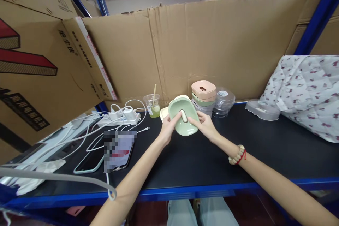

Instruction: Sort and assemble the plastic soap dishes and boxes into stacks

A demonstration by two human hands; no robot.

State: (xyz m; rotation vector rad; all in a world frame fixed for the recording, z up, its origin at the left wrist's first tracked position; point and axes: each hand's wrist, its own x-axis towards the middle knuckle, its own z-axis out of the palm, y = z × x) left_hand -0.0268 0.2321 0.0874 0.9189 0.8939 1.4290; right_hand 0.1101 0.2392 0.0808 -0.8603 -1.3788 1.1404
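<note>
Between both hands I hold up a light green plastic lid [186, 128], rounded-square and dished, tilted toward me. A small cream oval piece [183, 116] sits at the slot in its middle. My left hand [168, 127] grips the lid's left side, its thumb on the oval piece. On the right side my right hand [206, 124] grips the edge, thumb reaching toward the same piece. Behind the lid, a cream lid-like piece [164, 113] is partly hidden. Just beyond stands a stack of pink, green and lilac plastic pieces [203, 91].
Clear round containers [224, 102] stand right of the stack; a drink cup [154, 107] with a straw stands left. A power strip [124, 120], cables and phones [120, 153] cover the left side. A translucent lid [262, 110] and patterned quilted cloth [312, 91] lie right.
</note>
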